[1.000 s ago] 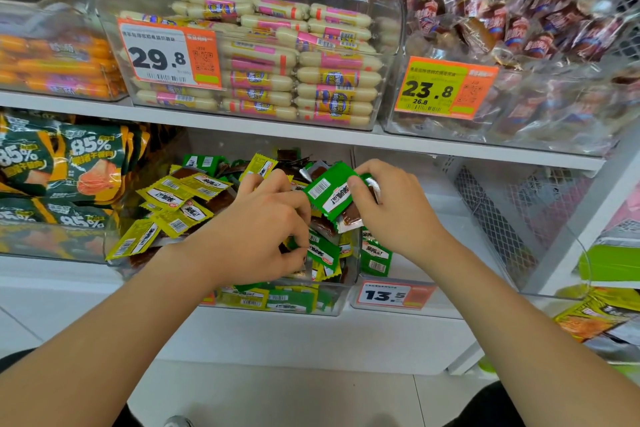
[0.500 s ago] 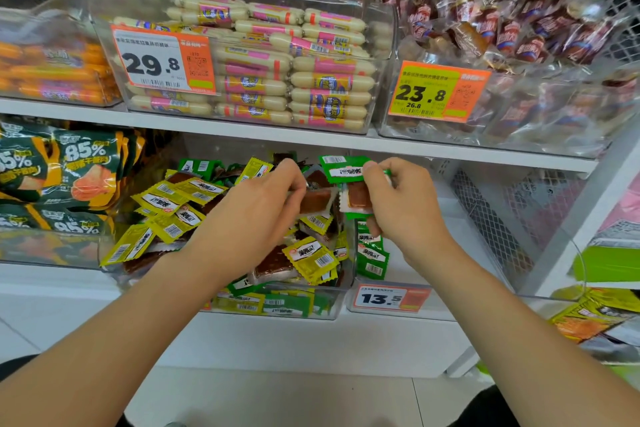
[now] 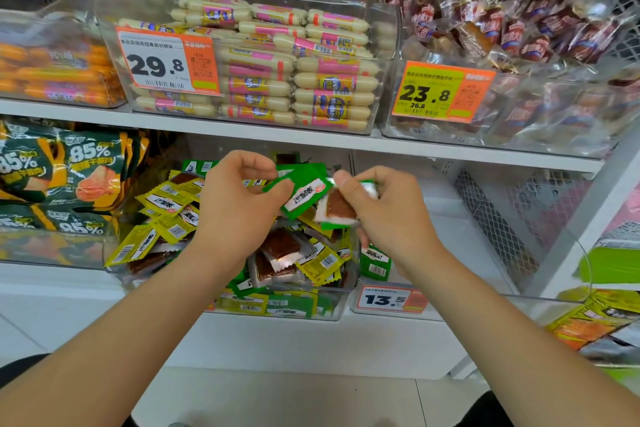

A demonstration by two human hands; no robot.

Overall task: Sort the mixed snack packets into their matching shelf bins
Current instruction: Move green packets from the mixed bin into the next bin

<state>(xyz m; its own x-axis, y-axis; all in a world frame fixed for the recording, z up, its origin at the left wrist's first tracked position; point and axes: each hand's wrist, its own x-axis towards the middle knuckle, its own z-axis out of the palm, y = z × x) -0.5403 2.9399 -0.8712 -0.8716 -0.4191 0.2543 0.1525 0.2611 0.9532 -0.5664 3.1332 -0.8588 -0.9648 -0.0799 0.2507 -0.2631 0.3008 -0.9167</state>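
Here, over the middle of the clear plastic bin (image 3: 341, 305) of jumbled yellow and green foil snack packets (image 3: 166, 204), both hands work together. The left hand (image 3: 239, 204) pinches the left end of a flat green packet with a white label (image 3: 304, 192) between thumb and curled fingers, tilting it toward the right hand (image 3: 384, 211). That hand clamps a green-edged packet with a clear window (image 3: 337, 210) under its thumb. Seemingly the greens are gathered in one fist for the neighbouring clear bin (image 3: 450, 253), where a lone green packet (image 3: 375, 263) lies at the front left corner.

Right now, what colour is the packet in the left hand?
The packet is green with a white label; head view.
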